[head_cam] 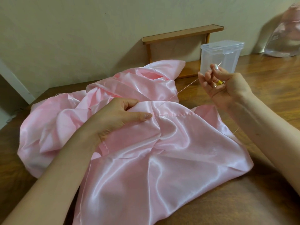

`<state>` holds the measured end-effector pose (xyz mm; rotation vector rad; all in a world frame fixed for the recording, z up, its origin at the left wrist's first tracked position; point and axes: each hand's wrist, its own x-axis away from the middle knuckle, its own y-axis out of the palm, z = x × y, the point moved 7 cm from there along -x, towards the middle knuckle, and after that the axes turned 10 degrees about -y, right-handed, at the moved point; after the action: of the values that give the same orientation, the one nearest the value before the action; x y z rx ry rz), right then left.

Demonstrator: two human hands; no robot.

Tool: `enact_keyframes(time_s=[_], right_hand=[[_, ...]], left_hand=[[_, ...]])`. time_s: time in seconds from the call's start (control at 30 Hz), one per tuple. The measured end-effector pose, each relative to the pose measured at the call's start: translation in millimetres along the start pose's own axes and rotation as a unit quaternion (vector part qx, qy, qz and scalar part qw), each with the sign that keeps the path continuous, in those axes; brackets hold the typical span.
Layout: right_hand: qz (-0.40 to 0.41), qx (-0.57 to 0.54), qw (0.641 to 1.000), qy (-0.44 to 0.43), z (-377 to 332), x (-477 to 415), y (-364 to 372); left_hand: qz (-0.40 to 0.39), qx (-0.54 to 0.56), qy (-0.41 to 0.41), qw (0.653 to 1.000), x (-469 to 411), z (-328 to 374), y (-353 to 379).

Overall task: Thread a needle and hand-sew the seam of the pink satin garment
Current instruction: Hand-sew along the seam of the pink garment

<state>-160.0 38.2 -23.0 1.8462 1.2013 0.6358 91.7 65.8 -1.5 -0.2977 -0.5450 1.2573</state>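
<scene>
The pink satin garment [146, 151] lies crumpled across the wooden table [267, 98]. A folded seam [172, 114] with a row of stitches runs across its middle. My left hand [120, 114] pinches the fabric at the left end of that seam, thumb on top. Raised to the right of the garment, my right hand [225, 85] holds the needle [219, 64] between thumb and forefinger, tip pointing up. A pale thread [181, 90] runs taut from that hand down to the seam. A gold thimble sits on one finger of the right hand.
A clear plastic box [221, 57] stands just behind my right hand. A small wooden shelf [181, 35] leans at the wall behind the garment. A clear plastic bag [285, 38] with pink contents sits at the far right. The wall is close behind.
</scene>
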Motion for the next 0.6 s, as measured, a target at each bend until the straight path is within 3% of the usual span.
enact_keyframes(time_s=[0.6], right_hand=[[-0.013, 0.029, 0.999, -0.01, 0.7, -2.6, -4.9]], left_hand=[[-0.015, 0.06, 0.006, 0.998, 3.8, 3.5, 2.4]])
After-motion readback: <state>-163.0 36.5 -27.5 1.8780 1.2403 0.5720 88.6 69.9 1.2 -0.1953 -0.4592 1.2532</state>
